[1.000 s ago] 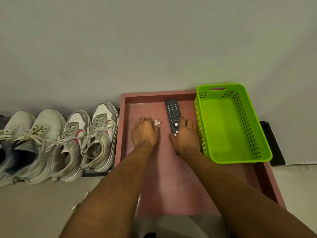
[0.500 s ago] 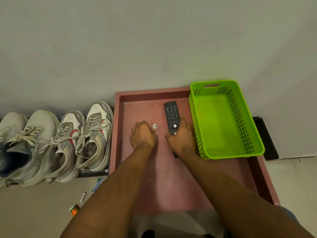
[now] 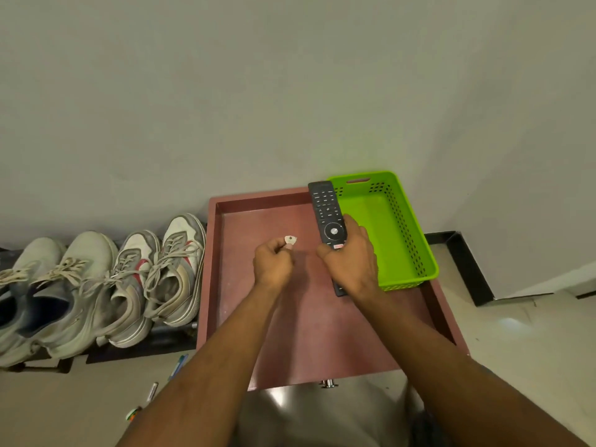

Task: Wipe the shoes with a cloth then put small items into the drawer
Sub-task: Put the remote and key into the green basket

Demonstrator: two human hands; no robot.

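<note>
A reddish-brown open drawer (image 3: 222, 285) lies below me, against the wall. My left hand (image 3: 272, 264) is shut on a small silver key (image 3: 290, 240), whose head sticks out above my fingers over the drawer's middle. My right hand (image 3: 350, 259) grips a long black remote control (image 3: 325, 211), lifted and tilted, its far end overlapping the corner of a bright green plastic basket (image 3: 409, 240) that sits in the drawer's right side. Several pale worn sneakers (image 3: 174, 269) stand in a row on a low rack left of the drawer.
Small items, including pens or markers (image 3: 177, 366) and a small colourful piece (image 3: 134, 413), lie on the floor left of the drawer front. A metal knob (image 3: 328, 383) marks the drawer's front. A grey wall runs behind, with black skirting (image 3: 464, 262) at the right.
Both hands have lifted off the drawer floor. The remote now rises toward the basket's corner, and the key is raised in my left fingers. The camera has pulled back and tilted.
</note>
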